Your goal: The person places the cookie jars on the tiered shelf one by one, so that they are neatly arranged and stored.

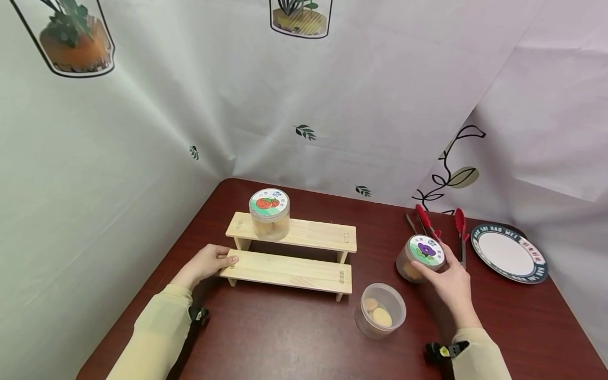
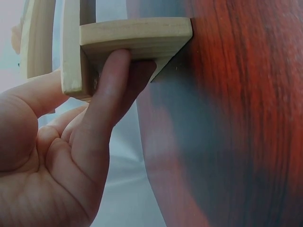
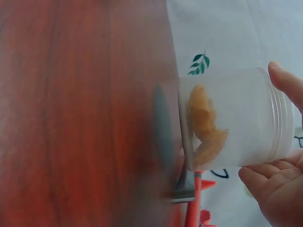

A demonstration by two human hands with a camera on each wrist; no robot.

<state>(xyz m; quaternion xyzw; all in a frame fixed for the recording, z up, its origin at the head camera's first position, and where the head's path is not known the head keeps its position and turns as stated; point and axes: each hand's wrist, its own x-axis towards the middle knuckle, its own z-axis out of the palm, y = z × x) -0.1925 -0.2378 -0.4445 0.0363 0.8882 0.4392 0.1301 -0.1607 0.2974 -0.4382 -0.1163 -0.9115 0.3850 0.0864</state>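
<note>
My left hand pinches the left end of the lower step of a two-step wooden shelf. Its thumb lies on top, and the left wrist view shows fingers under the board, against the leg. On the right, my right hand grips a clear plastic jar near its lid, which carries a purple flower. Brownish pieces of food lie at the jar's bottom. Whether its base touches the table I cannot tell. A lidless jar with round biscuits stands between the shelf and my right hand.
Another lidded jar, with tomatoes on its label, stands on the upper step. Red-tipped tongs lie behind the right hand, beside a green-rimmed plate. A printed cloth hangs behind the dark red table.
</note>
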